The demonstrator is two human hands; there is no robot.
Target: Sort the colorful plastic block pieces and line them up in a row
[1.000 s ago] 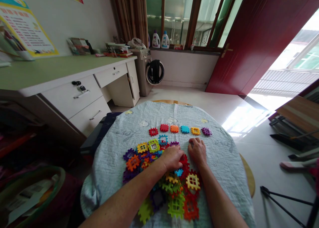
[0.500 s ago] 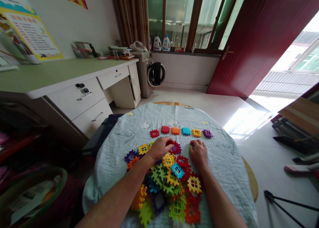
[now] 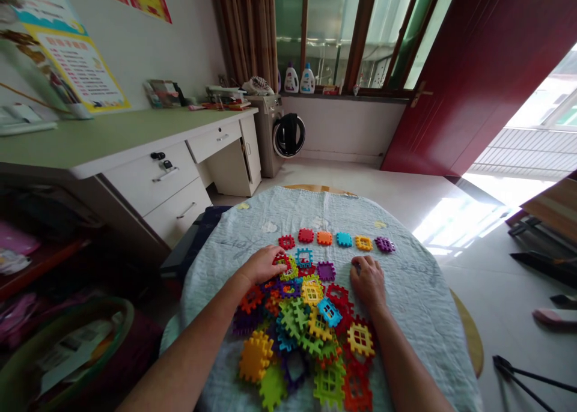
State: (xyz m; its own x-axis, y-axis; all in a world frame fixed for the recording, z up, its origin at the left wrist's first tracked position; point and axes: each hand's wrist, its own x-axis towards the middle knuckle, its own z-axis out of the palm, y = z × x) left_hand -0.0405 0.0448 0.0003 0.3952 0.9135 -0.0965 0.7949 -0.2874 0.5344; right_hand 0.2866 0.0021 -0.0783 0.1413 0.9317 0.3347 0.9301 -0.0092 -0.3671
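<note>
My left hand (image 3: 263, 265) is over the upper left of a loose pile of plastic interlocking blocks. Its fingers pinch a red hollow square block (image 3: 282, 260), partly hidden by the fingertips. Close by lie a blue window block (image 3: 304, 257), a purple solid block (image 3: 326, 271) and a yellow window block (image 3: 312, 290). My right hand (image 3: 369, 281) rests on the cloth right of the pile, fingers curled; whatever it may hold is hidden. Beyond both hands runs a row of several blocks, from a red frame (image 3: 286, 242) to a purple window block (image 3: 384, 244).
A pale blue cloth (image 3: 419, 316) covers the round table. Left of it stand a desk with drawers (image 3: 171, 187) and a basket (image 3: 121, 322). A washing machine (image 3: 269, 136) with its door ajar and a red door (image 3: 433, 99) are farther back. Thin black legs (image 3: 532, 373) stand at right.
My left hand has moved left across the pile with the red block, uncovering the purple block and the blue window block. My right hand stays in place on the cloth. The view has shifted slightly.
</note>
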